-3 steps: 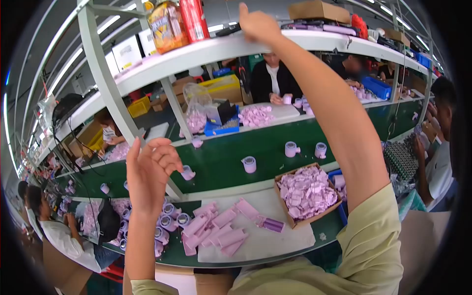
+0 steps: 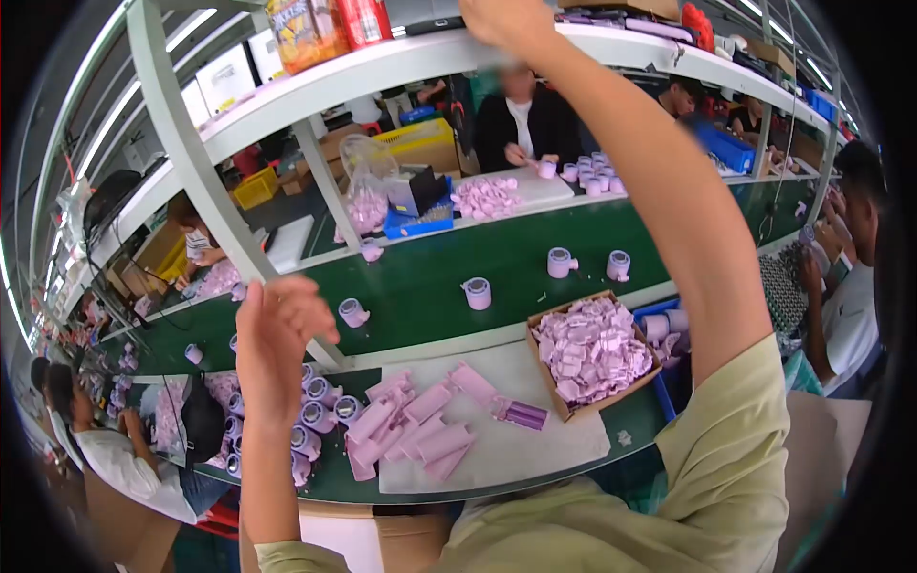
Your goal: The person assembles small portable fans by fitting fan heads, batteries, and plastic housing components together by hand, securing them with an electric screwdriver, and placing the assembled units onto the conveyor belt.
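My left hand (image 2: 282, 329) is raised with its fingers apart and nothing in it, beside a white upright post (image 2: 191, 143). My right hand (image 2: 506, 24) reaches up to the white overhead shelf (image 2: 401, 67), next to a dark flat object (image 2: 432, 26); its fingers are partly cut off by the frame edge, and what they touch is unclear. Below lie long pink shells (image 2: 444, 442) on a white sheet (image 2: 573, 454). A cardboard box (image 2: 571, 413) of small pink parts stands to their right. Round pink-and-blue units (image 2: 315, 414) are piled at the left.
A green conveyor belt (image 2: 411, 291) carries several pink units. Across it a person in a dark jacket (image 2: 521, 134) handles pink parts. More people sit at the left and right. A snack bag (image 2: 304, 33) and red can (image 2: 363, 21) stand on the shelf.
The shelf and my right hand sit higher in the view, and the bench has shifted slightly up. My left hand appears slightly lower and further left. The person opposite has moved their hands.
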The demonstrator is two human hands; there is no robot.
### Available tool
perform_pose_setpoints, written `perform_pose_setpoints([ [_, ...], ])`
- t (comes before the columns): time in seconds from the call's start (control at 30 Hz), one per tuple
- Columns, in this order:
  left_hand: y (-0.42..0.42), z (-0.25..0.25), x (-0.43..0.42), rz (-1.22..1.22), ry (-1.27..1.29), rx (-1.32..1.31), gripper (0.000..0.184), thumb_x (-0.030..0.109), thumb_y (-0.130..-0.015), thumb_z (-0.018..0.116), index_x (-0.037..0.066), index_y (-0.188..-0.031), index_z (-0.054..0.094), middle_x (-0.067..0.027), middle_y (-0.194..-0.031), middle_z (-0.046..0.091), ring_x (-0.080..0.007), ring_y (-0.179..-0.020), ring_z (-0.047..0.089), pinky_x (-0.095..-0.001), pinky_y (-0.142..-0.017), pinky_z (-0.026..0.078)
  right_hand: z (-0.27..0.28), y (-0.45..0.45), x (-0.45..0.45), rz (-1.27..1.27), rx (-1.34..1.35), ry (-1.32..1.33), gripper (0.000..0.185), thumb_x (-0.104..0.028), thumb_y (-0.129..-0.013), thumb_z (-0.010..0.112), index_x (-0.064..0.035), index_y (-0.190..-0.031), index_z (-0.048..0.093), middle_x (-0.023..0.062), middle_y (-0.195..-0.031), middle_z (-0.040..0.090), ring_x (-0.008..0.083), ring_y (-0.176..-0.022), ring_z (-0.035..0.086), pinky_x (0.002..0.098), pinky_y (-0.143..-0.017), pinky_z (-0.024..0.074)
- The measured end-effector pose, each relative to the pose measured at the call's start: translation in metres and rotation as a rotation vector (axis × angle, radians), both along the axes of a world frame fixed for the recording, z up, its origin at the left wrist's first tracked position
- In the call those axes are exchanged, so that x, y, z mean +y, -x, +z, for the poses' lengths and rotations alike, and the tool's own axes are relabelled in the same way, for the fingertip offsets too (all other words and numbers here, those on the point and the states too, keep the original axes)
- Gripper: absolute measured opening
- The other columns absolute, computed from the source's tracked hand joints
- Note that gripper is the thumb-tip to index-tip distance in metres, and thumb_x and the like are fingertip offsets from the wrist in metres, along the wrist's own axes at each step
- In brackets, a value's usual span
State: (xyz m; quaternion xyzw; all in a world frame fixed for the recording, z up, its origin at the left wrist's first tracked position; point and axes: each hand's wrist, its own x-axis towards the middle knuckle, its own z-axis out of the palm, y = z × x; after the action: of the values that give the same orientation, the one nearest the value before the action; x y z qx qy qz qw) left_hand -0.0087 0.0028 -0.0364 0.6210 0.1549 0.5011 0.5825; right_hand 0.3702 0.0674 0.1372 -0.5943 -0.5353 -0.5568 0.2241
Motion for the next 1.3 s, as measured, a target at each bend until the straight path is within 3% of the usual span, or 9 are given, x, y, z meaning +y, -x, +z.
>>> perform_pose_setpoints([
  [0.07, 0.018, -0.025, -0.002, 0.048, -0.041, 0.125, 0.047, 0.041, -0.1, 0.039, -0.003, -0.096, 0.057, -0.0112, -0.079, 0.063, -0.0193, -0.07, 0.06, -0.0327, -0.069, 0.048, -0.004, -0.005, -0.019, -0.087, -0.054, -0.048, 0.042, -0.033, -0.098, 0.04, -0.0042, -0.121, 0.059, 0.0233, -0.074, 0.065, 0.035, -0.07, 0.067, 0.0511, -0.063, 0.052],
  [0.13, 0.037, -0.046, -0.008, 0.1, -0.164, 0.391, 0.035, 0.029, -0.099, 0.048, -0.004, -0.096, 0.058, -0.011, -0.079, 0.064, -0.0173, -0.069, 0.06, -0.0306, -0.069, 0.048, -0.01, 0.003, -0.055, 0.496, 0.468, -0.307, 0.057, -0.041, -0.1, 0.041, -0.0023, -0.066, 0.065, 0.0148, -0.05, 0.052, 0.0253, -0.055, 0.06, 0.0375, -0.056, 0.0469],
  [0.2, 0.043, -0.076, -0.011, 0.066, -0.049, 0.551, 0.019, 0.015, -0.092, 0.058, -0.003, -0.099, 0.06, -0.0107, -0.082, 0.066, -0.0164, -0.072, 0.061, -0.0287, -0.072, 0.049, -0.041, -0.026, -0.085, 1.043, 0.688, -0.278, 0.058, -0.043, -0.1, 0.042, -0.0051, -0.06, 0.058, 0.0057, -0.049, 0.049, 0.0128, -0.048, 0.053, 0.0283, -0.05, 0.0402],
  [0.33, 0.043, -0.122, -0.027, 0.007, -0.275, 0.969, 0.021, 0.005, -0.083, 0.067, -0.002, -0.102, 0.063, -0.0124, -0.092, 0.069, -0.0187, -0.082, 0.067, -0.0301, -0.074, 0.05, -0.16, -0.062, -0.078, 0.601, 0.812, -0.532, 0.048, -0.033, -0.1, 0.042, -0.0043, -0.063, 0.055, 0.0032, -0.054, 0.053, 0.0101, -0.053, 0.051, 0.0301, -0.05, 0.04],
  [0.43, 0.046, -0.15, -0.046, -0.063, -0.258, 1.038, 0.023, 0.006, -0.083, 0.068, -0.002, -0.103, 0.063, -0.0133, -0.092, 0.069, -0.0204, -0.083, 0.068, -0.0302, -0.074, 0.05, -0.264, -0.131, -0.037, 0.04, 0.757, 0.157, 0.037, -0.044, -0.091, 0.054, -0.0082, -0.097, 0.063, 0.0177, -0.088, 0.067, 0.0367, -0.082, 0.066, 0.0476, -0.072, 0.0499],
  [0.57, 0.074, -0.153, -0.065, 0.045, 0.122, 1.082, 0.025, 0.013, -0.093, 0.062, 0.001, -0.114, 0.061, -0.0148, -0.104, 0.068, -0.0228, -0.092, 0.065, -0.031, -0.082, 0.05, -0.36, -0.204, -0.045, -0.582, 0.972, 0.717, 0.063, -0.058, -0.092, 0.044, -0.0219, -0.143, 0.037, 0.0209, -0.142, 0.039, 0.0456, -0.12, 0.048, 0.0514, -0.101, 0.0414],
  [0.87, 0.074, -0.179, -0.078, 0.264, 0.12, 1.022, 0.023, 0.008, -0.087, 0.066, -0.002, -0.108, 0.062, -0.0142, -0.097, 0.069, -0.0217, -0.088, 0.066, -0.0318, -0.081, 0.05, -0.412, -0.196, -0.027, -0.275, 0.978, 1.086, 0.081, -0.078, -0.085, 0.028, -0.0223, -0.144, 0.035, 0.0229, -0.14, 0.039, 0.0428, -0.121, 0.049, 0.0486, -0.102, 0.0405],
  [1.03, 0.035, -0.185, -0.08, 0.195, 0.068, 0.993, 0.026, 0.008, -0.082, 0.069, 0.001, -0.106, 0.063, -0.0143, -0.095, 0.069, -0.0271, -0.087, 0.067, -0.0338, -0.074, 0.051, -0.434, -0.157, 0.02, 0.091, 0.638, 1.137, 0.056, -0.053, -0.085, 0.058, -0.0165, -0.126, 0.049, 0.0158, -0.11, 0.063, 0.0379, -0.1, 0.062, 0.0456, -0.089, 0.0496],
  [1.3, -0.009, -0.196, -0.09, 0.262, -0.237, 0.988, 0.023, 0.006, -0.08, 0.069, 0.0, -0.102, 0.064, -0.0142, -0.094, 0.067, -0.0327, -0.088, 0.063, -0.0386, -0.077, 0.05, -0.417, -0.14, 0.024, 0.12, 0.55, 1.198, 0.037, -0.042, -0.086, 0.057, -0.0142, -0.11, 0.06, 0.0162, -0.102, 0.067, 0.0373, -0.092, 0.064, 0.0454, -0.083, 0.0517],
])
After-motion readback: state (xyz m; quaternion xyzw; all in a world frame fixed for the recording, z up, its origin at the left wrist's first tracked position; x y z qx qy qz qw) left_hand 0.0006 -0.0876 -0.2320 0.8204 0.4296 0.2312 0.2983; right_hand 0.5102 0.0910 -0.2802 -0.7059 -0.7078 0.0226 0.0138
